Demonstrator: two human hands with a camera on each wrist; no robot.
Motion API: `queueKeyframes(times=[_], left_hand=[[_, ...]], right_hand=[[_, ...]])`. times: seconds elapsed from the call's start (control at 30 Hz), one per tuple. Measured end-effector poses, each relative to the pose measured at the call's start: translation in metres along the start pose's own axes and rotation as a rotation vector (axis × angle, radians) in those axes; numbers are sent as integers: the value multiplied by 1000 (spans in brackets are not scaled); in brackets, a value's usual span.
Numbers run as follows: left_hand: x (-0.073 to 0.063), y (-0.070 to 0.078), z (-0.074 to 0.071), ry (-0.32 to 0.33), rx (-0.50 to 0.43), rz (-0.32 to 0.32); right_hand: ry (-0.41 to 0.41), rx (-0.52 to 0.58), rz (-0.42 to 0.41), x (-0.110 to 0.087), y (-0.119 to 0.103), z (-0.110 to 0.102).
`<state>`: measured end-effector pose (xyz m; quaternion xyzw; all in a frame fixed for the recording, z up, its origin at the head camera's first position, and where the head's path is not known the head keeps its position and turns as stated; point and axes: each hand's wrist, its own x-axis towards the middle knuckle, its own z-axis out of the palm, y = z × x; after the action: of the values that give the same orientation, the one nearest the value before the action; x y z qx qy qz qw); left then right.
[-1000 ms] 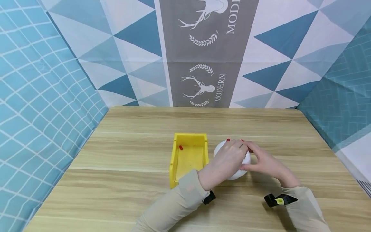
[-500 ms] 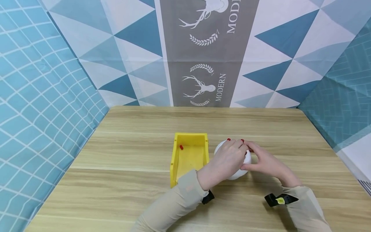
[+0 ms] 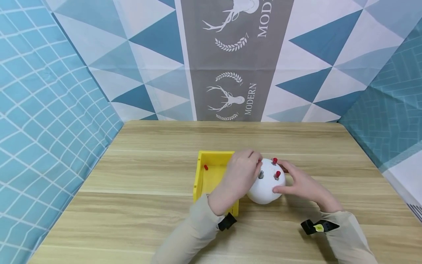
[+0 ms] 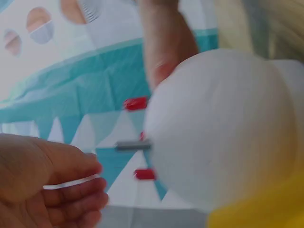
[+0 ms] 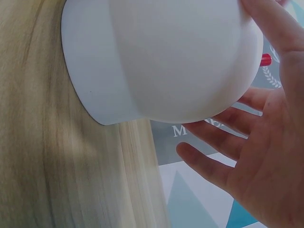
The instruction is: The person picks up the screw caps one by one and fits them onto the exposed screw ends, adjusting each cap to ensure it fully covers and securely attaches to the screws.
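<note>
A white dome-shaped object [image 3: 263, 190] stands on the table, widening into a white base in the right wrist view. Grey posts stick out of its top. Red caps [image 3: 277, 174] cover some of them, and one grey post [image 4: 133, 146] is bare. My right hand [image 3: 298, 185] holds the dome from the right, thumb on the near side and fingers on the far side. Left of the posts is my left hand [image 3: 239, 172], over the right wall of a yellow box [image 3: 196, 183]. Its fingers bend loosely in the left wrist view, with nothing visible between them.
A loose red cap [image 3: 206, 167] lies in the far left part of the yellow box. Wood table [image 3: 132, 205] surrounds box and dome, with patterned cloth [image 3: 158, 73] hanging behind and at both sides.
My left hand has drawn back leftward off the top of the dome to the box's right side, uncovering the posts and a red cap. The right hand and the dome have stayed put.
</note>
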<state>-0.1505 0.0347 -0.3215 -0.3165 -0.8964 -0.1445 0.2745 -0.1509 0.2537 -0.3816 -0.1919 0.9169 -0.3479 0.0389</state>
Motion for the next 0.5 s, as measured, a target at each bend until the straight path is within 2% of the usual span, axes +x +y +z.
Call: queueKeyframes(times=[0.13,0.27,0.5], left_hand=[[-2,-9,-6,18,0,-93],[-5,-21,-6,41,-11,-159],[-10,-37,1,39,124,-229]], right_hand=[[10,-5,19,0,-1,-1],[11,-5,36,0,0,-1],[10,-4,39,1,2,1]])
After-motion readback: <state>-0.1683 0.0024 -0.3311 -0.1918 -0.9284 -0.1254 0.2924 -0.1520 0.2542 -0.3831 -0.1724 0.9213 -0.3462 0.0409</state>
